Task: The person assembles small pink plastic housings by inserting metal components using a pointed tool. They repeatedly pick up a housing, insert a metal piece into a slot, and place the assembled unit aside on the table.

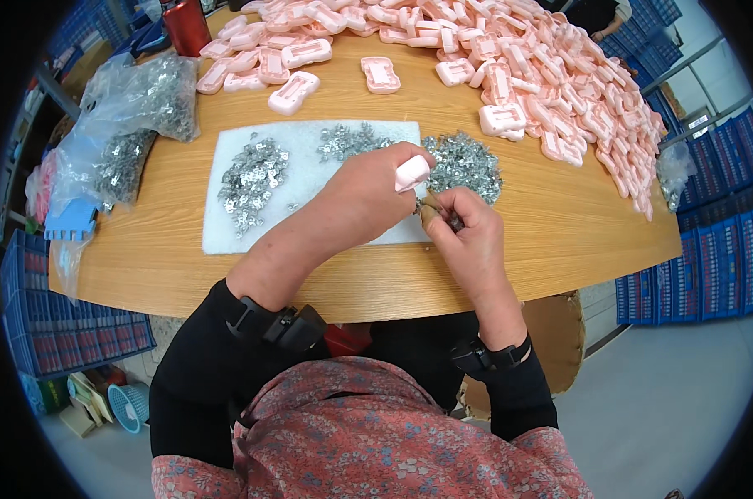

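Note:
My left hand (366,193) is closed round a pale pink plastic casing (412,173), whose end pokes out between the fingers. Right beside it, my right hand (474,229) has thumb and fingers pinched together against the casing's near side. Something tan shows at these fingertips; what they grip is too small and hidden to name. Under and around both hands lies a white foam sheet (227,226). On it are small silvery metal pieces, in a left heap (253,179) and a back heap (349,141). A larger heap of metal pieces (468,164) sits just behind my right hand.
Many pink casings (509,75) are piled along the table's back and right. Clear bags of metal parts (127,158) lie at the left edge, near a red bottle (185,29). Blue crates (701,266) stand on both sides. Another person (602,17) is partly visible at back right.

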`<state>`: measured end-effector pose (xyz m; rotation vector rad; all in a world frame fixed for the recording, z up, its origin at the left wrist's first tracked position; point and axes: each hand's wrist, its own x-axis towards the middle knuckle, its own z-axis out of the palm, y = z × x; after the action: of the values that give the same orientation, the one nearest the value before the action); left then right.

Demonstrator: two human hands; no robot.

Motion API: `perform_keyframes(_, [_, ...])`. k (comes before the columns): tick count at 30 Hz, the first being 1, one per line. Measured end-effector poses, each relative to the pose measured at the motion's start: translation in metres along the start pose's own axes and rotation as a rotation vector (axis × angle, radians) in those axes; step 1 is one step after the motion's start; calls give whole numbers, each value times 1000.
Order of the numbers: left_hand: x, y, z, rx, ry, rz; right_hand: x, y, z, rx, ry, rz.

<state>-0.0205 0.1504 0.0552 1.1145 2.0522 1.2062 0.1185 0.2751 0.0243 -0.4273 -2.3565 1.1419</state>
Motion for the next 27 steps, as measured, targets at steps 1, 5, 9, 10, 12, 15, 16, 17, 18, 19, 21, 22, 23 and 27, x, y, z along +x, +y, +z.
perform_keyframes(1, [1,0,0,23,3,5,0,-1,0,-7,0,-10])
perform_keyframes(5, [4,1,-3,-10,-26,6,0,3,-1,18,6,-8])
perform_keyframes(9, [7,-9,-4,-175,-31,8,1,7,3,416,-10,217])
perform_keyframes(10, [7,-11,-6,-249,-38,4,2,6,1,442,-29,250])
perform_keyframes(12, [6,-7,-8,-421,-58,-86,3,3,-3,494,-63,315])
perform_keyframes(15, [5,-4,-8,-600,-63,-149,3,2,-2,657,-151,430])
perform_keyframes(16, [5,-4,-7,-646,-61,-158,3,1,-1,710,-144,449])
perform_keyframes(17, [5,-3,-6,-671,-63,-150,3,0,1,763,-138,468])
perform_keyframes(18, [5,-4,-4,-698,-66,-143,3,0,2,815,-131,490])
perform_keyframes(19, [4,-5,-3,-724,-69,-137,3,0,3,817,-114,494])
perform_keyframes(21, [2,-2,-4,-690,-72,-132,2,-1,3,820,-81,503])
perform_keyframes(22, [1,-1,-5,-673,-73,-129,2,-1,3,842,-71,493])
perform_keyframes(23, [1,-2,-4,-680,-75,-130,1,-1,3,865,-62,482])
perform_keyframes(27, [-2,0,-3,-705,-77,-145,1,1,3,908,-42,465])
